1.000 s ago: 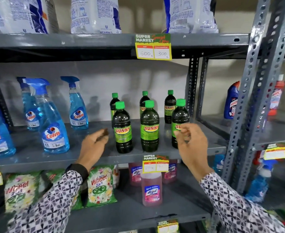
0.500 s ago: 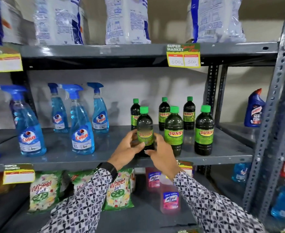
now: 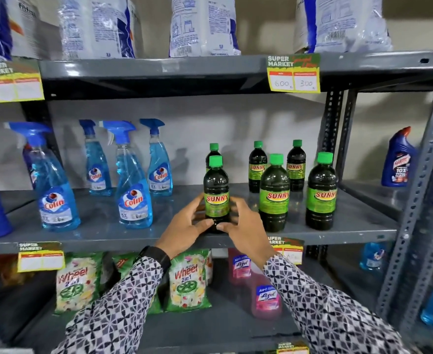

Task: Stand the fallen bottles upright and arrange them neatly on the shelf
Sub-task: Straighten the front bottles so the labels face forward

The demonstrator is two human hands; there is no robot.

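Both hands cup the upright Sunny bottle (image 3: 216, 192) low down: left hand (image 3: 184, 226), right hand (image 3: 246, 226), clamped on glossy dark plastic, grey metal shelf (image 3: 108, 233).

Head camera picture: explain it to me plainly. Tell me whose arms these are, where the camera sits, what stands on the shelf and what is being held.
There is no machine here. The camera is worn on a person's head and looks forward and down, so the two patterned sleeves are that person's own arms. The left hand and right hand are closed around the base of one dark Sunny bottle with a green cap, standing upright near the front edge of the grey middle shelf. Five more Sunny bottles stand upright around it: two to its right, three behind. To the left stand blue Colin spray bottles. White bags sit on the shelf above; green Wheel packets and pink bottles sit below.
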